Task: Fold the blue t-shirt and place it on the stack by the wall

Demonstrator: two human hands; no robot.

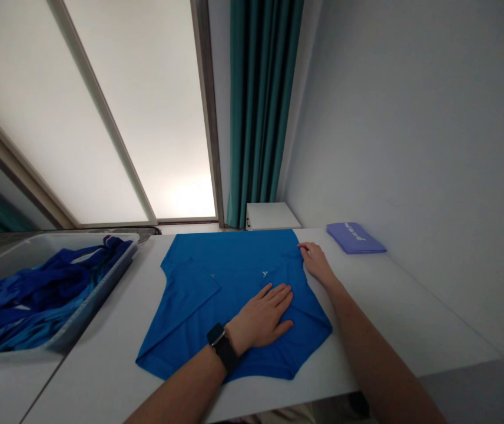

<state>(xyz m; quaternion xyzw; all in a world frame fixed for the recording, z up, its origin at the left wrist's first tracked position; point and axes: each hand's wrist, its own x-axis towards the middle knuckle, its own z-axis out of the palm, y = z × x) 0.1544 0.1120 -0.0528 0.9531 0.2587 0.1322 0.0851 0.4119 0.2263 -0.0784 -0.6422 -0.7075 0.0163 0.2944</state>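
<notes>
In the head view, one bright blue, smooth-fabric shirt (pixel 234 250) lies spread on the white, flat-topped table (pixel 102 353), directly before the person. Two sleeve-like flaps are folded inward over it, one on each side, and two small white marks show on its upper half.

Two hands are at work. The left hand (pixel 263 315) lies palm down on the right half of the shirt, its fingers straight and grasping nothing; one black, square-faced watch (pixel 223 344) circles that wrist. The right hand (pixel 317 263) is at the shirt's upper right edge, its fingers bent and the tips touching the fabric; whether they pinch it, I cannot tell.

Beyond the right hand, near the wall (pixel 411 147), lies one purple, flat, folded item (pixel 356 238) with white lettering, well apart from the shirt. To the left stands one translucent white plastic tub (pixel 97 312) with a heap of blue garments (pixel 53 282) inside, too tangled to count.

Behind the table are one low white cabinet (pixel 273 216), two teal fabric curtains (pixel 261 106), the second at the far left edge, and pale, lit panels (pixel 146 106). The left hand and forearm hide part of the shirt's lower middle; the way between shirt and tub is clear of objects.
</notes>
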